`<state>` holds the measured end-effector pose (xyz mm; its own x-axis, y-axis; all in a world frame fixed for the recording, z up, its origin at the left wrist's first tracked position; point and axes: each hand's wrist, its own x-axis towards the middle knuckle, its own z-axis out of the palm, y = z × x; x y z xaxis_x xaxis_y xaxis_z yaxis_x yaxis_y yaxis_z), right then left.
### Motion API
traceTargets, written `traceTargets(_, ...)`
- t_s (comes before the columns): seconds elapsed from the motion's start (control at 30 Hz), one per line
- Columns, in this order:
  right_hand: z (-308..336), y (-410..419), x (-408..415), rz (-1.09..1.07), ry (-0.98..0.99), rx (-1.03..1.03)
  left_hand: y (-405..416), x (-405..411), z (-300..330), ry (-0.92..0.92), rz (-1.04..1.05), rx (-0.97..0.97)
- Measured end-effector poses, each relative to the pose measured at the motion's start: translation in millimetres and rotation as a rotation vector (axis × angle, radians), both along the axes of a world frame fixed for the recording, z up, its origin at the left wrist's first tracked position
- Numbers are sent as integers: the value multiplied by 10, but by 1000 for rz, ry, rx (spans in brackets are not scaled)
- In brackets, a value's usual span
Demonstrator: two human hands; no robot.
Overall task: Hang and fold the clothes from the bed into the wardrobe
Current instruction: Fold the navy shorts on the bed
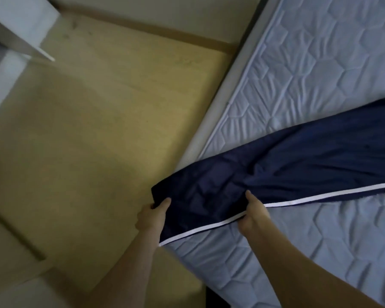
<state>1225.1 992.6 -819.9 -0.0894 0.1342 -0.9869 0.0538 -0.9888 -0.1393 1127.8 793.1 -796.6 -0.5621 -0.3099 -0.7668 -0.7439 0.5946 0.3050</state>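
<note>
Navy trousers with a white side stripe lie stretched across the quilted light-blue mattress, one end hanging over the bed's left edge. My left hand grips that overhanging end, thumb on top of the cloth. My right hand pinches the striped lower edge a little further along, thumb on the fabric. The far end of the trousers runs out of view at the right.
Wooden floor fills the left half, with a skirting board along the wall at the top. A white furniture panel, possibly a wardrobe door, shows at the upper left. The bed's pale side runs diagonally.
</note>
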Motion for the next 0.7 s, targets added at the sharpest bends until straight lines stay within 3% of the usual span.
traceTargets(0.1, -6, -252, -82, -57, 62, -18, -105, -139, 23, -6, 34, 123)
traceTargets(0.2, -26, -322, -153, -54, 100, -10, -41, -250, 101, 78, -30, 438)
traceTargets(0.3, -38, -296, -170, -45, 79, -25, 43, -314, 169, -77, 1, 717)
traceTargets(0.37, -17, -261, -192, -47, 57, -22, 67, -338, 182, -203, 23, 636)
traceTargets(0.43, 9, -242, -235, -40, 26, -12, 58, -335, 161, -215, 91, 584)
traceTargets(0.53, 35, -233, -286, -33, -15, -27, 113, -374, 148, -159, 184, 724)
traceTargets(0.6, 53, -166, -341, -30, -14, -51, 188, -385, 203, -146, 70, 773)
traceTargets(0.7, 106, -82, -421, -29, 25, -23, 221, -349, 274, -262, -147, 665)
